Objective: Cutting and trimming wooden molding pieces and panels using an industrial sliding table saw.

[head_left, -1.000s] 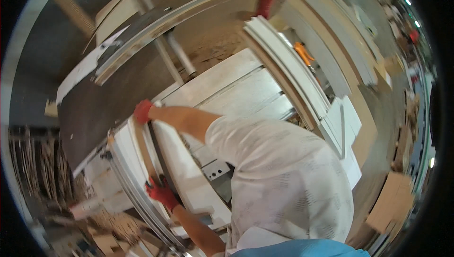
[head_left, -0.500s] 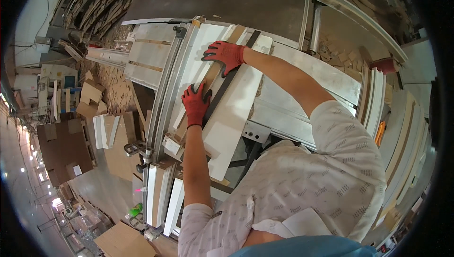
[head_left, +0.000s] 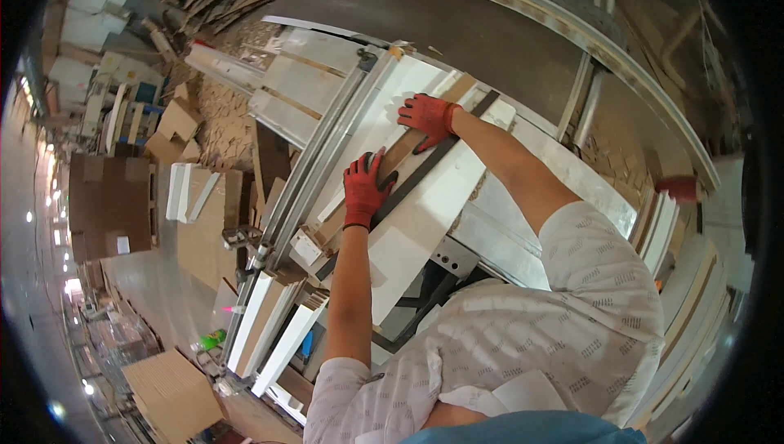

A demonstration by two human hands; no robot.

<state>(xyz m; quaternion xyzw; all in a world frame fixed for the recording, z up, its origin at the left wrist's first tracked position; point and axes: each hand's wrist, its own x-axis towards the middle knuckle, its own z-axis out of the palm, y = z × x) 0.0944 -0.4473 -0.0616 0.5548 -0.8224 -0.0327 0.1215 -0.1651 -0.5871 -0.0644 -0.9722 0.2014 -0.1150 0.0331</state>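
My left hand (head_left: 366,191), in a red glove with dark fingertips, grips a long brown-faced strip of board (head_left: 400,150), fingers on one side and thumb on the other. Farther up the same strip, my right hand (head_left: 429,120), gloved alike, spans it with its fingers toward the left. The strip lies slantwise on a white panel (head_left: 408,256) across a machine table. Beside it on the right runs a dark narrow bar (head_left: 433,170). A white block-like end piece (head_left: 309,249) sits at the strip's near end. The palms hide what is beneath them.
A metal rail (head_left: 322,150) runs along the table's left side. White board lengths (head_left: 278,338) stand near my left elbow. Cardboard boxes (head_left: 110,207) and wood offcuts (head_left: 233,121) lie on the left. Beyond is a wide dark surface (head_left: 392,11); a long beam (head_left: 572,40) crosses the far right.
My view has turned, so the table and both hands appear farther right and more slanted. Both hands keep nearly the same hold on the strip.
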